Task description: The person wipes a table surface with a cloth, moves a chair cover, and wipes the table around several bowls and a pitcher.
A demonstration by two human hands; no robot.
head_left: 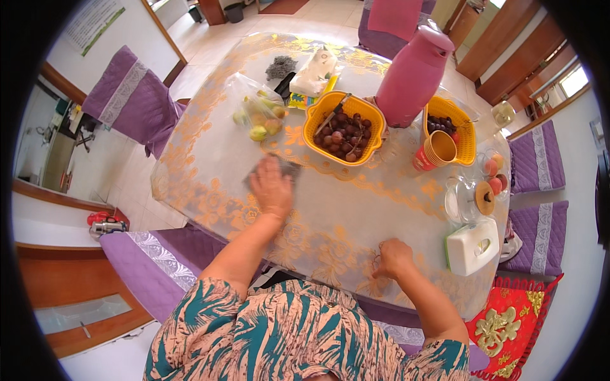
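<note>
Tabletop (pixel 356 219): pale, gold floral print, glossy; purple-covered chairs (pixel 121 95) around it, tiled floor (pixel 130 168) beyond, wooden door (pixel 82 305) lower left. Red hanging (pixel 499 324), lower right, gold motif.

Cloth (pixel 292 169): grey, on the tabletop left of centre, in front of the fruit bag (pixel 253 114); mostly covered by the left hand (pixel 272 184), spread flat, blurred. Right hand (pixel 394 257): curled, resting near the front edge; palm hidden, any content cannot be told. Second basket (pixel 467 117): partly hidden by the jug (pixel 413 79) and cups (pixel 437 151).

Jug: pink, tall, tapering. First basket (pixel 309 122): yellow plastic, perforated, holding round dark-red grapes (pixel 343 136). Bag: clear film, crinkled. Cups: stacked, tilted. Tissue box (pixel 471 247): white, rectangular.
</note>
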